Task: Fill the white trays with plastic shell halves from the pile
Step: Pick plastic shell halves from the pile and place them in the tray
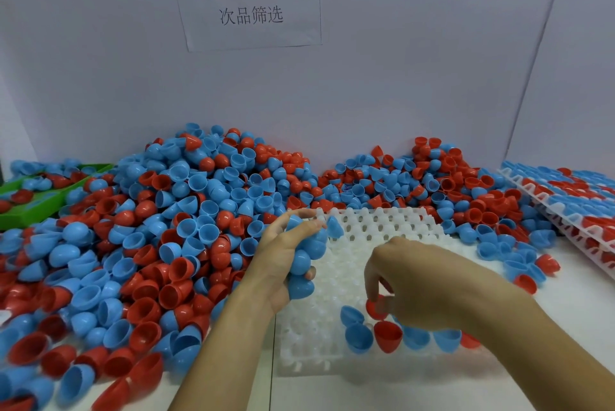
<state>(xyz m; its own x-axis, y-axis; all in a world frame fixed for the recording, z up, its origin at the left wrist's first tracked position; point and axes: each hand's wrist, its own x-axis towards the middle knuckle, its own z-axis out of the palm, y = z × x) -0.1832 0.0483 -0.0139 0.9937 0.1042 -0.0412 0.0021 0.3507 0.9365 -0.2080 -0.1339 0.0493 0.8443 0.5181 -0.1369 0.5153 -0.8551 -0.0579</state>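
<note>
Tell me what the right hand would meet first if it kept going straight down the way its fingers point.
The right hand points down at the white tray, fingers pinching a red shell half. Going on, that shell would probably meet the tray just behind the near row of shells; depth is unclear.

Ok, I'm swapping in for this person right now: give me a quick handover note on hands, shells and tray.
Left hand grips a stack of blue shell halves.
Right hand pinches a red shell half over the white tray.
Done: only the tray's near row holds shells; filled trays are stacked at right.
Left: almost all of this tray; the pile sits left and behind.
</note>
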